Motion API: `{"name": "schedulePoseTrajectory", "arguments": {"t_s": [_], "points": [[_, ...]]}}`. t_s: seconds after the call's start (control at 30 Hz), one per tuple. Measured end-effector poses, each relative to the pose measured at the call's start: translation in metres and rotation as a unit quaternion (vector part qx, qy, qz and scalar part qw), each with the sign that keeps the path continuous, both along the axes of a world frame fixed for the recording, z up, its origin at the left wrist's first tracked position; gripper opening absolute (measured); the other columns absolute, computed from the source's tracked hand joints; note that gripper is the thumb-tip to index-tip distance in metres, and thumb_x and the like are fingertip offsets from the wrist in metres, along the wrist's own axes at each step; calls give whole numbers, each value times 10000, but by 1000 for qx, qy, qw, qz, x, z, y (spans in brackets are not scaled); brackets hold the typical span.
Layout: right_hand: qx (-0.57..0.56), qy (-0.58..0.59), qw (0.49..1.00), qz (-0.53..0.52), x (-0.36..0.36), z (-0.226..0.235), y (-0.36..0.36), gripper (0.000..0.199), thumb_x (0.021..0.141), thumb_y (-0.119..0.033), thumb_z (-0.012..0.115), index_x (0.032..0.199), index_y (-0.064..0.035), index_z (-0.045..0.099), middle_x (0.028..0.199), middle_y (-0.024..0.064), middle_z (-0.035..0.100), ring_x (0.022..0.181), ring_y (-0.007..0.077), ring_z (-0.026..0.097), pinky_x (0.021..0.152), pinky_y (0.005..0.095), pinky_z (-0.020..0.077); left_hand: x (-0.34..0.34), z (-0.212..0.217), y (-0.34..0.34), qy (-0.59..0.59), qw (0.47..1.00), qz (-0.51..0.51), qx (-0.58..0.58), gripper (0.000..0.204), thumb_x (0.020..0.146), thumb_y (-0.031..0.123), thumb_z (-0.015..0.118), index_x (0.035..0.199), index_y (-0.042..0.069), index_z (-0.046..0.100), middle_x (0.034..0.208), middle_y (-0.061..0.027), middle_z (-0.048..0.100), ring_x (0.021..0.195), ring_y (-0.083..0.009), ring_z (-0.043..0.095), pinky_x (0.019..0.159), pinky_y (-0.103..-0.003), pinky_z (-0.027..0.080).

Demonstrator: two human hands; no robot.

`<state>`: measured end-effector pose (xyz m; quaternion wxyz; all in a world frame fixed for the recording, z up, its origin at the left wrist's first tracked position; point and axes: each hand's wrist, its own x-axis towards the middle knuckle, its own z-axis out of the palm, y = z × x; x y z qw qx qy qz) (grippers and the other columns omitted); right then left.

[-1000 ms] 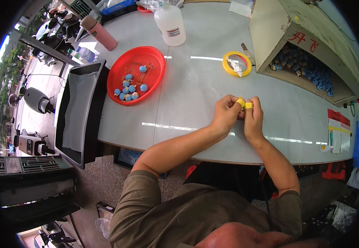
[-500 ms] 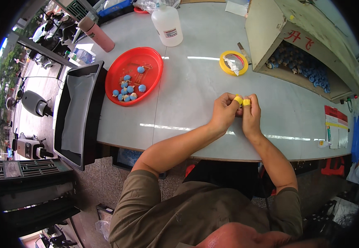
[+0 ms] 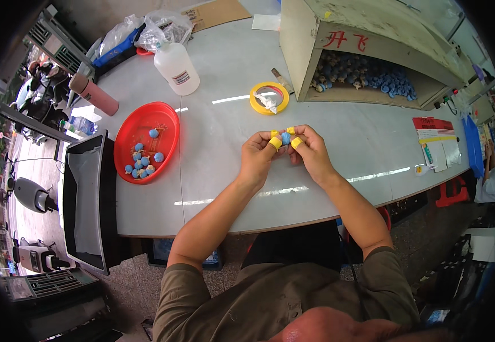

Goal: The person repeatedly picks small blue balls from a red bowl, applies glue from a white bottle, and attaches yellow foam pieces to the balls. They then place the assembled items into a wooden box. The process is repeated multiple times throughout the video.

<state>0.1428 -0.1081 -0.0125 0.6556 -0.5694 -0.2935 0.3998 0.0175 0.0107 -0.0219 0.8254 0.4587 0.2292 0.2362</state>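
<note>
A small round blue piece (image 3: 285,138) is pinched between the fingertips of both my hands, above the grey tabletop. My left hand (image 3: 257,155) grips it from the left and my right hand (image 3: 312,153) from the right, fingers closed. Yellow wraps cover the thumbs and a fingertip on each hand. What the piece is exactly is too small to tell. Just beyond my hands lies a yellow ring-shaped dish or roll (image 3: 255,103) with crumpled white material (image 3: 267,101) on it. Several similar blue balls (image 3: 145,161) with pale bits lie in a round red tray (image 3: 172,122) to the left.
A cabinet-like box (image 3: 310,25) at the back right holds heaps of blue pieces (image 3: 393,84). Beside it lies a flat blade-like tool (image 3: 282,80). A white bottle (image 3: 177,68), pink flask (image 3: 96,96) and lined black bin (image 3: 108,199) stand left. Red-and-white papers (image 3: 432,130) lie right.
The view has swung, so the table things appear shifted left. My hands have parted slightly and turned, and the blue piece now shows between them.
</note>
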Motion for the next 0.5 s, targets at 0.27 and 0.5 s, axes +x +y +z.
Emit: {"name": "schedulePoseTrajectory", "arguments": {"t_s": [0.27, 0.5], "points": [[-35, -76, 996, 31, 10, -1, 0, 177, 1030, -94, 568, 1181, -2, 557, 943, 45, 660, 713, 63, 567, 620, 237, 496, -4, 11, 15, 105, 978, -87, 155, 281, 1028, 81, 620, 1229, -113, 597, 1135, -174, 712, 991, -228, 747, 850, -297, 624], [-53, -124, 987, 89, 15, 1, -2, 102, 1012, -13, 560, 1113, -13, 576, 946, 43, 656, 737, 64, 578, 608, 227, 497, -6, 6, 28, 102, 971, -141, 163, 248, 983, 8, 639, 1189, -127, 610, 1115, -191, 716, 987, -214, 747, 830, -279, 623]]}}
